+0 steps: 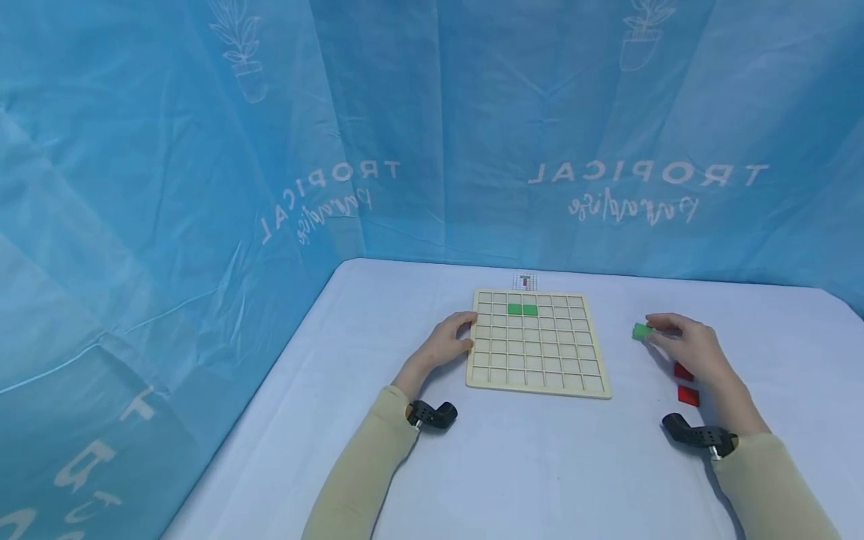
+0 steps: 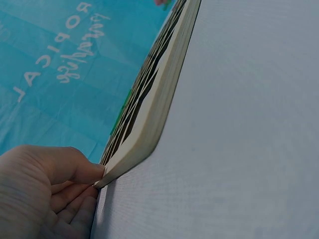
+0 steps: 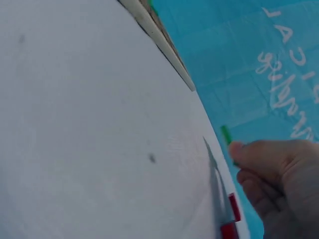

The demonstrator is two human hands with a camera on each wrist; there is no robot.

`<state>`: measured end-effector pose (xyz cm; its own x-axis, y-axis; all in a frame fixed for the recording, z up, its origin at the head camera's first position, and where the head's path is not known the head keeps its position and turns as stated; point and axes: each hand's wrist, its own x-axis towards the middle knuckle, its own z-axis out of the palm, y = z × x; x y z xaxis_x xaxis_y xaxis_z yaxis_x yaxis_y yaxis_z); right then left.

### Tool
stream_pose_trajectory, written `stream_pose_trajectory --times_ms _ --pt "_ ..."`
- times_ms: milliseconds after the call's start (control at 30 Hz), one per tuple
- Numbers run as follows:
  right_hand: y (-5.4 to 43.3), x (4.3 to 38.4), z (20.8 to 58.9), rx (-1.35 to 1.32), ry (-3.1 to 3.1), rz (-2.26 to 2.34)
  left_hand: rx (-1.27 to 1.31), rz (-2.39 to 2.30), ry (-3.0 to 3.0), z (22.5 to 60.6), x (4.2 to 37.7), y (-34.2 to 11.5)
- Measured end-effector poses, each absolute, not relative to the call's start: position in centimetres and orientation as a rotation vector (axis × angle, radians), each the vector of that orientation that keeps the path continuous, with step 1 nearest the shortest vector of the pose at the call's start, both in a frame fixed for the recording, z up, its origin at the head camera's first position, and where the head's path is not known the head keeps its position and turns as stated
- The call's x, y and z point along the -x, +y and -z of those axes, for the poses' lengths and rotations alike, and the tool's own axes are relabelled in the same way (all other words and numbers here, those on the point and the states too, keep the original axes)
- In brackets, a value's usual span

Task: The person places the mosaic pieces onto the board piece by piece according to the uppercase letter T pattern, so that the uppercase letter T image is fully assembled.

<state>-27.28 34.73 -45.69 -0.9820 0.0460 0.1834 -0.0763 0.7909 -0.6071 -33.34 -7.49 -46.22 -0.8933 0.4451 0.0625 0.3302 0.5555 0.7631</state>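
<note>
In the head view a pale wooden grid board [image 1: 533, 362] lies flat on the white cloth. Two green tiles [image 1: 523, 309] sit side by side in cells near its far edge. My left hand [image 1: 442, 341] rests at the board's left side, thumb and fingers touching the rim [image 2: 144, 134]. Off to the right of the board, my right hand [image 1: 688, 345] pinches a green tile [image 1: 640, 331] between thumb and fingers; the tile shows on edge [image 3: 226, 134] in the right wrist view. Below that hand lie two red tiles [image 1: 688, 395], one partly covered by it.
A small printed card [image 1: 525, 281] with a coloured grid pattern lies just beyond the board's far edge. Blue curtains [image 1: 540, 135] with white lettering hang behind and to the left of the table [image 1: 526, 465]. Each wrist wears a black camera mount [image 1: 432, 415].
</note>
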Motion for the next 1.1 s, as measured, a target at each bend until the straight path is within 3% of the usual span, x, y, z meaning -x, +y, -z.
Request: stream_pose_trajectory --times_ms 233,533,700,800,900,1100 --pt "33.7 27.6 41.9 -0.02 -2.715 -1.041 -0.678 -1.269 2.64 46.3 33.4 -7.4" --pt "30.7 30.7 40.2 -0.076 -2.702 -1.118 -0.658 -1.263 2.646 46.2 33.2 -7.5" --pt "31.3 36.2 44.2 -0.203 -2.646 -1.075 -0.67 -1.272 2.638 46.0 33.3 -7.3" --pt "29.6 36.2 43.5 -0.285 -2.629 -1.121 -0.674 -1.276 2.634 45.9 33.3 -7.2" --pt "25.7 33.5 40.0 -0.31 -2.654 -1.235 -0.665 -1.271 2.635 45.9 33.2 -7.4" --pt "23.5 34.3 40.6 -0.349 -2.625 -1.269 -0.662 -1.274 2.638 46.0 33.1 -7.5"
